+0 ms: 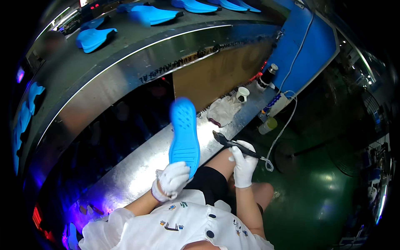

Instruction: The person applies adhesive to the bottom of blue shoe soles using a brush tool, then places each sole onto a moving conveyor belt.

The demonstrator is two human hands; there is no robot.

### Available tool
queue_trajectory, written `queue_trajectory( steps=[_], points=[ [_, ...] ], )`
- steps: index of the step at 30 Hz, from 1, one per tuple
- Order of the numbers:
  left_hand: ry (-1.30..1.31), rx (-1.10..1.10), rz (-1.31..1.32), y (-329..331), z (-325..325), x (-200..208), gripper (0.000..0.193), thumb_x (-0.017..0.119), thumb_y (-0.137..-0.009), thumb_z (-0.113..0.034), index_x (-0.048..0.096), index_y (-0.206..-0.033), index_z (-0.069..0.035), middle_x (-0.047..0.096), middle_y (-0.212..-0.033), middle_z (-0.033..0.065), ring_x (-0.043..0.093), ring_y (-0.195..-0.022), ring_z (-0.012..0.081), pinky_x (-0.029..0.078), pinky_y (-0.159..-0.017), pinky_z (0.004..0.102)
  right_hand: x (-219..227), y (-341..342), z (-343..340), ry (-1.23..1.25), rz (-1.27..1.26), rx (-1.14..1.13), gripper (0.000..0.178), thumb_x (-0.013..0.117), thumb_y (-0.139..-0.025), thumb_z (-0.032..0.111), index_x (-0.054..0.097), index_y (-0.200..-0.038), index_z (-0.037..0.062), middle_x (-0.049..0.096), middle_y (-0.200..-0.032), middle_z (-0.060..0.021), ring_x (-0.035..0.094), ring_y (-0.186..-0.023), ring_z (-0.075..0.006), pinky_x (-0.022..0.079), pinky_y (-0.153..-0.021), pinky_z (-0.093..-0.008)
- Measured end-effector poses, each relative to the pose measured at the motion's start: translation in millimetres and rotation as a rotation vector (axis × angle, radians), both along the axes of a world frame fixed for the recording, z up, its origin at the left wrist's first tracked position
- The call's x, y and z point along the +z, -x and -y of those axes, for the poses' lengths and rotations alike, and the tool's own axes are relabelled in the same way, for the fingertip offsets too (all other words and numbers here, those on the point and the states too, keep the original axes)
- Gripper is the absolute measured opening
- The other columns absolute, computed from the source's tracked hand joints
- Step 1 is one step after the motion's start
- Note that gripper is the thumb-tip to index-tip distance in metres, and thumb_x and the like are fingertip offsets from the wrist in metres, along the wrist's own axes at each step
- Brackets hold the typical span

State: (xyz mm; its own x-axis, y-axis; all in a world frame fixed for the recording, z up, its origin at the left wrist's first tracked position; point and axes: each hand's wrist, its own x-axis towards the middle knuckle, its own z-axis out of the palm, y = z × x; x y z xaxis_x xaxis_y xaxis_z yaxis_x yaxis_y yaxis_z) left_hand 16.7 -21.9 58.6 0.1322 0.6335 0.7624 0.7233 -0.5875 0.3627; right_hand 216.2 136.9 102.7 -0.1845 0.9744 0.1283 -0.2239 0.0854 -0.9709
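Blue shoe sole (184, 139) is being held above the metal bench (125, 179), its lower end being gripped by the white-gloved left hand (173, 180). Across the bench's near edge in view, a black brush (225, 141) is being clasped in the closed, white-gloved right hand (245, 166). Farther along the bench, a crumpled whitish cloth (224, 110) and a white cup (242, 93) are being supported.

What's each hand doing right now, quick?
Left hand: closed on the heel end of the blue insole.
Right hand: closed around the handle of the black brush.
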Motion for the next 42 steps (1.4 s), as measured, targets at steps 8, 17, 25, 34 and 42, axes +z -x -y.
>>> queue_trajectory(
  steps=[8,17,25,34,42],
  points=[
    [0.729,0.174,1.224,21,-17,-58,0.046,0.058,-0.09,-0.042,0.058,-0.117,-0.004,0.06,-0.122,0.0175,0.057,-0.112,0.0334,0.048,-0.093,0.0437,-9,5,4,0.112,-0.028,-0.02,0.016,0.069,-0.089,0.004,0.064,-0.103,-0.0029,0.065,-0.079,-0.0035,0.059,-0.065,-0.009,0.049,-0.063,-0.023],
    [0.856,-0.921,2.417,2,-73,-51,0.098,0.024,-0.09,-0.081,0.047,-0.137,0.001,0.059,-0.117,0.0269,0.061,-0.087,0.0366,0.055,-0.072,0.0456,-41,19,3,0.081,0.197,0.124,0.017,0.07,-0.09,0.008,0.065,-0.103,-0.0027,0.066,-0.083,-0.005,0.061,-0.069,-0.0105,0.048,-0.065,-0.0246],
    [0.646,-0.62,2.264,-21,-80,-21,0.073,0.034,-0.097,-0.068,0.052,-0.136,-0.009,0.063,-0.122,0.0183,0.064,-0.105,0.0332,0.055,-0.087,0.0501,28,39,28,-0.869,0.792,0.308,0.014,0.076,-0.079,0.015,0.065,-0.087,0.0106,0.065,-0.081,-0.0086,0.064,-0.073,-0.0272,0.052,-0.066,-0.0376],
    [0.62,-0.705,2.386,-30,-65,-5,0.075,0.037,-0.095,-0.068,0.051,-0.139,-0.009,0.057,-0.132,0.0205,0.06,-0.116,0.0367,0.05,-0.1,0.0485,39,38,26,-1.051,0.553,0.262,0.019,0.08,-0.073,0.007,0.069,-0.089,0.0078,0.07,-0.087,-0.0047,0.064,-0.074,-0.0246,0.046,-0.087,-0.0389],
    [0.51,-1.204,2.343,-31,-65,-9,0.082,0.035,-0.095,-0.07,0.047,-0.141,-0.003,0.057,-0.131,0.0245,0.059,-0.119,0.0365,0.046,-0.106,0.05,36,32,33,-1.01,0.452,0.39,0.02,0.077,-0.076,0.011,0.068,-0.094,0.0103,0.066,-0.085,-0.002,0.061,-0.074,-0.0228,0.045,-0.082,-0.0388]
  ],
)
